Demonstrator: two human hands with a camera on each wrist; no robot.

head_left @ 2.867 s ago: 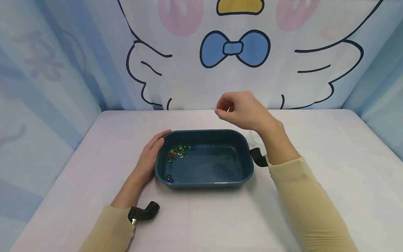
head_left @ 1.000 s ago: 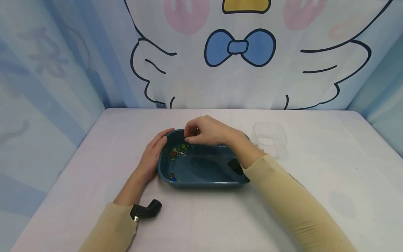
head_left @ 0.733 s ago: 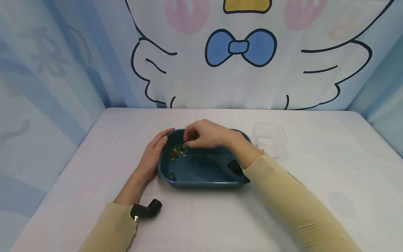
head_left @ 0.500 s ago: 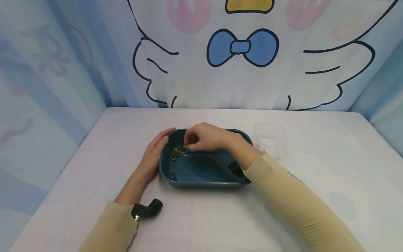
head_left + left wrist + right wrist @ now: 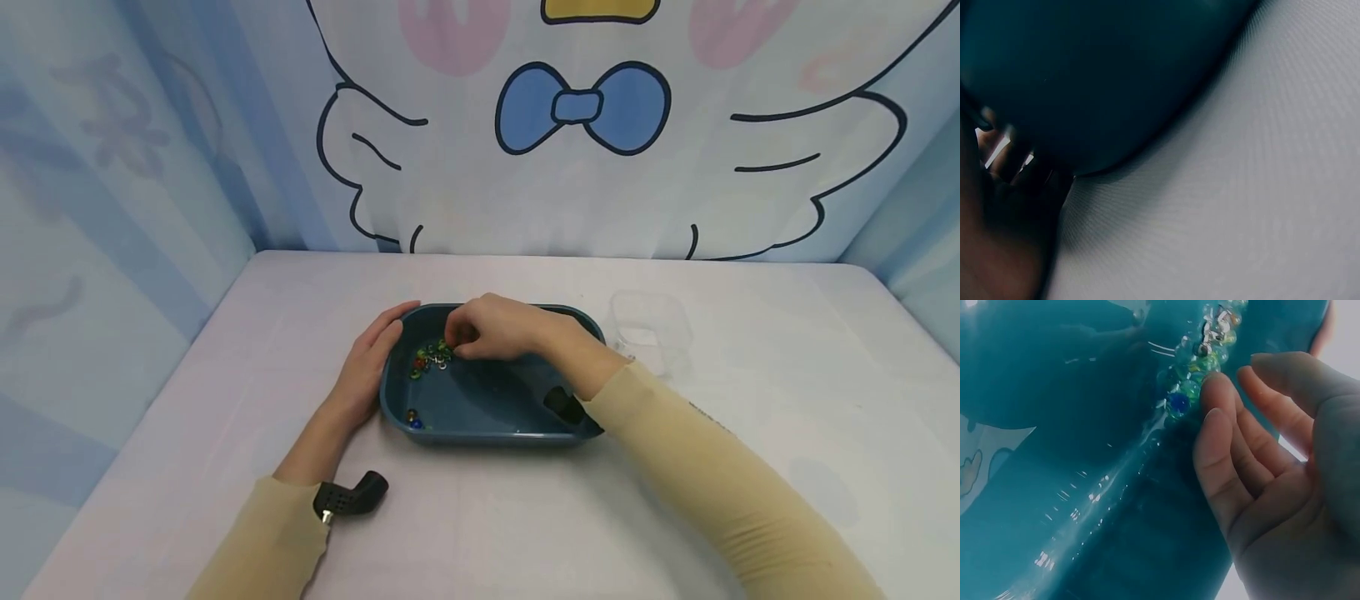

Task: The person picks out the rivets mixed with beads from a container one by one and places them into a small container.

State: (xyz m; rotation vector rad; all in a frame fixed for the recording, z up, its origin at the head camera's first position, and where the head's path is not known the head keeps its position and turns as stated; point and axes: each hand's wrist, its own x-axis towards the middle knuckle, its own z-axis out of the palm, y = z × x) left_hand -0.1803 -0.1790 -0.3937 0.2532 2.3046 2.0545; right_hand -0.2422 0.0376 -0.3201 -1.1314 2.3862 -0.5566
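From the head view, we see the left hand [image 5: 365, 367] resting flat against the blue tub [image 5: 510, 417], fingers relaxed, while the right hand [image 5: 491, 327] dips into its far-left corner over the glass beads [image 5: 429, 358]. At the right wrist, its fingertips [image 5: 1216, 394] touch the beads [image 5: 1200, 359], loosely curled, gripping nothing. The left wrist shows only the tub's outside [image 5: 1104, 75].

One dark blue tray [image 5: 491, 429] and one clear plastic cup [image 5: 649, 329] stand on the desk [image 5: 480, 517]. One cluster of glass beads [image 5: 429, 357], too small to count, plus two separate beads [image 5: 410, 417]. Two hands: left hand [image 5: 367, 367], right hand [image 5: 495, 327].
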